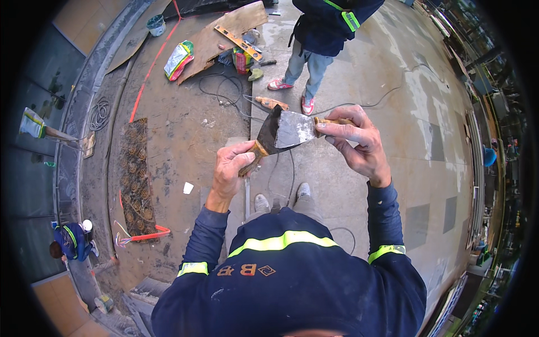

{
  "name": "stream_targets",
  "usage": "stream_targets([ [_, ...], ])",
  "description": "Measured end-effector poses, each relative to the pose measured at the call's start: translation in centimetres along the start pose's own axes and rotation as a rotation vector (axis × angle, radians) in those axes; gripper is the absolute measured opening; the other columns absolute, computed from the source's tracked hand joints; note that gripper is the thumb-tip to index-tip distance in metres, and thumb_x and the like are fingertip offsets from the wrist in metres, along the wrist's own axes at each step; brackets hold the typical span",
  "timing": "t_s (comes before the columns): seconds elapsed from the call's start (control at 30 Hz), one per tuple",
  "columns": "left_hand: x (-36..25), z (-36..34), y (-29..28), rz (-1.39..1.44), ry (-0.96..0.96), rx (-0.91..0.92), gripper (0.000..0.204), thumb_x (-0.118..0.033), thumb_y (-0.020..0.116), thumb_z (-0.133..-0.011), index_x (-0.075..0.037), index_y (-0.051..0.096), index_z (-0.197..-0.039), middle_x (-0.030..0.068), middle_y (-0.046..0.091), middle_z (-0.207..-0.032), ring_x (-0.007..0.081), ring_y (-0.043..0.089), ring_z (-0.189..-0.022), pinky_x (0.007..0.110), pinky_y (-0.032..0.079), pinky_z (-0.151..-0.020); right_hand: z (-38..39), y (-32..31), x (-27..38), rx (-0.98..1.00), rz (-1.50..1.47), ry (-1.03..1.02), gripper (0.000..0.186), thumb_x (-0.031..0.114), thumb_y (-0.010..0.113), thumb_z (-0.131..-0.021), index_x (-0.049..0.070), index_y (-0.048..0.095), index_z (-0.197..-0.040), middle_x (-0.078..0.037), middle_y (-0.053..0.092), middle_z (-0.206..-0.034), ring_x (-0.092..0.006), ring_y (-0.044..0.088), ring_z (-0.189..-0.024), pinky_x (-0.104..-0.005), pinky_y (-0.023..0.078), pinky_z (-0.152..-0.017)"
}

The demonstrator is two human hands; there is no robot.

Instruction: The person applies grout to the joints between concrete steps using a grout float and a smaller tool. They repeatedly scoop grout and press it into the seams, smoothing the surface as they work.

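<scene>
In the middle of the head view, my left hand (228, 171) is closed on the worn wooden handle of a dark-bladed putty knife (269, 132). My right hand (359, 143) grips the handle of a second putty knife (296, 128), whose blade is coated with grey, whitish-flecked material. The two blades overlap and appear to touch, held up over the floor in front of my body.
A co-worker (331, 25) stands ahead of me; another person (73, 241) crouches far left. Around lie a board (196, 64), a level (238, 42), bags (178, 59), a bucket (156, 24), a power tool (271, 104), cables, orange tubing (147, 236) and a patterned strip (135, 180).
</scene>
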State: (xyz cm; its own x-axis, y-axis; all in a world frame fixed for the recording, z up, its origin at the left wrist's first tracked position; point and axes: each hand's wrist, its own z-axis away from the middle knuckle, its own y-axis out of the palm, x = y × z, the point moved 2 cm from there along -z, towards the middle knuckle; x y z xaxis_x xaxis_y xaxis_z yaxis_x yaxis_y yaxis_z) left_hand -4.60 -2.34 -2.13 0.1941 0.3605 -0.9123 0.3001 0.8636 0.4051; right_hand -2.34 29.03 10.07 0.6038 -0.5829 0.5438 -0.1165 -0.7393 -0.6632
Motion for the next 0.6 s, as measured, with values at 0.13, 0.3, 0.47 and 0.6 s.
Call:
stream_targets([
  [0.13,-0.7,-0.1,0.3,0.166,0.089,0.048,0.04,-0.017,0.066,-0.1,0.006,0.072,-0.132,0.0077,0.077,-0.1,0.006,0.06,-0.073,0.023,0.045,-0.059,-0.6,-0.8,-1.3,-0.153,0.268,0.033,0.05,-0.005,0.078,-0.085,0.024,0.083,-0.126,-0.007,0.072,-0.121,-0.0288,0.067,-0.108,-0.0364,0.058,-0.086],
  [0.3,-1.0,-1.3,1.9,-0.075,0.271,-0.262,0.039,-0.02,0.06,-0.11,0.003,0.065,-0.143,0.0032,0.075,-0.113,0.0047,0.056,-0.077,0.022,0.046,-0.065,2.1,4.7,0.9,-0.486,-0.713,0.553,0.044,0.017,0.063,-0.111,0.001,0.058,-0.152,-0.004,0.074,-0.109,-0.0035,0.056,-0.073,-0.0198,0.043,-0.059],
  [0.47,-0.1,-1.6,4.0,-0.337,0.371,-0.28,0.041,-0.017,0.061,-0.112,0.004,0.062,-0.146,0.0061,0.07,-0.116,0.0103,0.059,-0.085,0.027,0.052,-0.073,3.4,11.1,2.9,-0.353,-1.001,0.75,0.045,0.021,0.062,-0.11,0.003,0.059,-0.151,-0.005,0.074,-0.112,-0.0053,0.056,-0.074,-0.0187,0.041,-0.059],
  [0.6,0.8,-0.3,4.2,-0.713,0.489,-0.232,0.04,-0.012,0.066,-0.107,0.008,0.064,-0.141,0.0122,0.069,-0.111,0.0141,0.065,-0.092,0.029,0.054,-0.078,3.3,10.9,2.8,-0.404,-1.05,0.72,0.044,0.018,0.063,-0.11,0.003,0.059,-0.151,-0.003,0.073,-0.111,-0.0047,0.055,-0.075,-0.0194,0.041,-0.06],
])
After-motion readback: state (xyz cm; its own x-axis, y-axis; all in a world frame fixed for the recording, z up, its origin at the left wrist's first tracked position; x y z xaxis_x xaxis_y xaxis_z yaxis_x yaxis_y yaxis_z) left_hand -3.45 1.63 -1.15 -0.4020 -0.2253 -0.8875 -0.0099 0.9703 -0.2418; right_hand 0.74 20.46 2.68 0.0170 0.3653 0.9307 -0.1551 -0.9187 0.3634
